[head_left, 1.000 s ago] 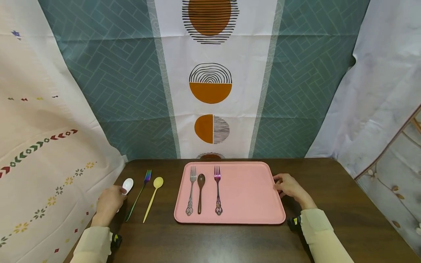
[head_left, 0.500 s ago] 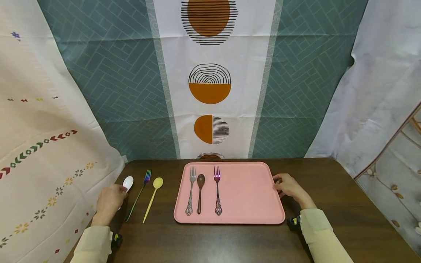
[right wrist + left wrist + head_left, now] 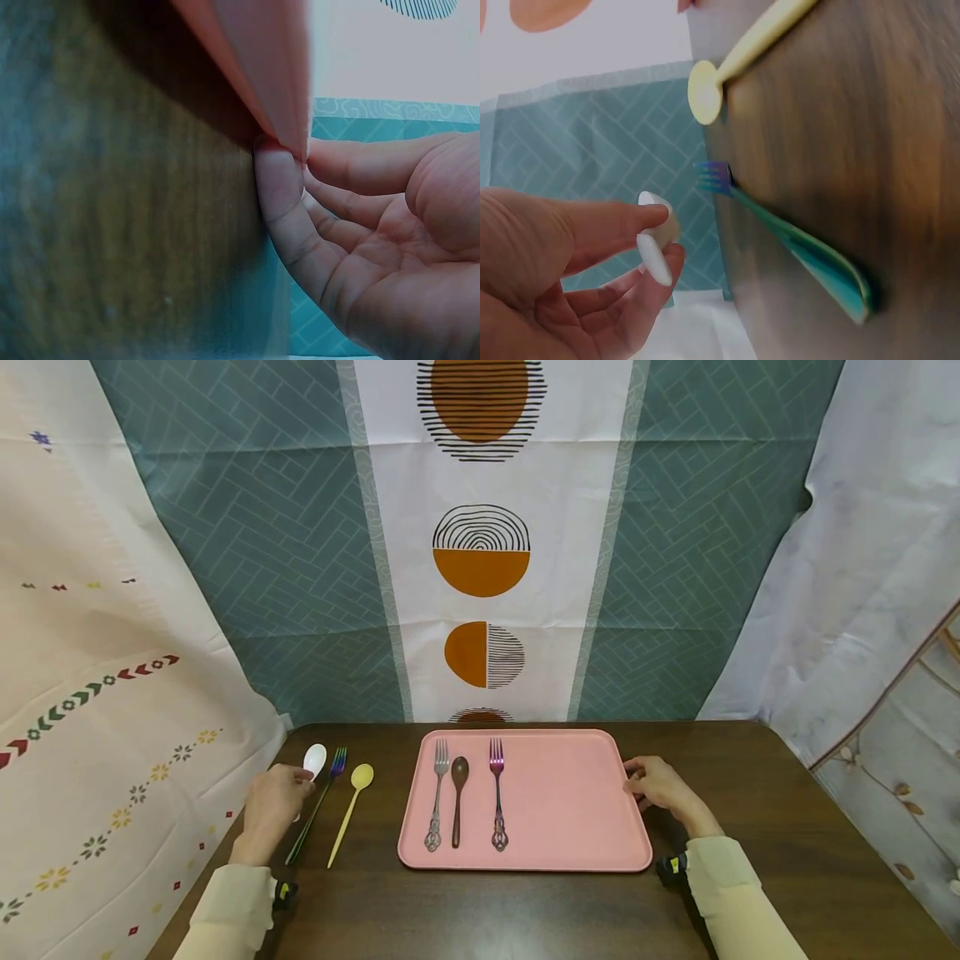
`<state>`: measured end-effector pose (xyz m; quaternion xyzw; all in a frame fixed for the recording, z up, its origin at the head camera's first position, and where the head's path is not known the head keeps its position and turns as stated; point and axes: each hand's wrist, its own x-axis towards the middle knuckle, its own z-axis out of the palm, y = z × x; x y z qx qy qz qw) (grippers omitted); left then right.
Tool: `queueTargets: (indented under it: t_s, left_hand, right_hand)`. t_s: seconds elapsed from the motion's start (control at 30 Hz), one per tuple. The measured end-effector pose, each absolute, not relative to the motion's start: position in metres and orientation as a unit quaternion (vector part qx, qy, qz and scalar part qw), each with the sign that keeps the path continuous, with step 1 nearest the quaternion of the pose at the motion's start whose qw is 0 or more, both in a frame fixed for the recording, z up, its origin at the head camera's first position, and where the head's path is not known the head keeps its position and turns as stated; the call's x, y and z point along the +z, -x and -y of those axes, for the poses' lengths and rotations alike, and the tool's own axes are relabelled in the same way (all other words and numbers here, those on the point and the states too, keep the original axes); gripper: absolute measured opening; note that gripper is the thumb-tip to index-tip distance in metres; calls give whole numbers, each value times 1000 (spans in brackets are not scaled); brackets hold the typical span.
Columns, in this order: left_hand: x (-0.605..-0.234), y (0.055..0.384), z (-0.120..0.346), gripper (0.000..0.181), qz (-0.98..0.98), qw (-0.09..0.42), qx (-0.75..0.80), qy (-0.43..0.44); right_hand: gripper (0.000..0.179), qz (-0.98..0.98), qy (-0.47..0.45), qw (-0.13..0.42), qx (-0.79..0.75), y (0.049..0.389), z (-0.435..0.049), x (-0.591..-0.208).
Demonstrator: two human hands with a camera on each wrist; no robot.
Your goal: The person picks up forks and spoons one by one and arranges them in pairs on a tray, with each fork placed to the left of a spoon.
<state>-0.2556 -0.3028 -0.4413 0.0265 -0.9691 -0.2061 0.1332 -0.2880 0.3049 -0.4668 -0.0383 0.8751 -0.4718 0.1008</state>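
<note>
My left hand (image 3: 272,803) pinches a white spoon (image 3: 316,757) between thumb and fingers, at the left end of the table. In the left wrist view the white spoon (image 3: 655,259) is raised off the wood, beside a rainbow-coloured fork (image 3: 799,240). A yellow spoon (image 3: 362,777) lies just right of that fork. At the table's right, my right hand (image 3: 663,789) grips the rim of a pink tray (image 3: 562,802). The right wrist view has the tray's edge (image 3: 262,60) between thumb and finger.
On the tray's left half lie a silver fork (image 3: 436,802), a dark brown spoon (image 3: 457,793) and a purple-headed fork (image 3: 497,789), handles toward me. Patterned cloth (image 3: 300,552) hangs behind the brown table (image 3: 510,918) and at both sides.
My left hand has lifted the white spoon and moved it right and slightly away, close to the rainbow-coloured fork. My right hand and the tray have stayed put.
</note>
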Motion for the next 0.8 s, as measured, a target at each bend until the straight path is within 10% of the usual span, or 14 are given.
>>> queueTargets:
  t_s: [0.8]
  left_hand:
    - [-434,275,237,18,961,131,-244,-15]
  right_hand:
    - [45,-872,39,98,-477,287,-305,-468]
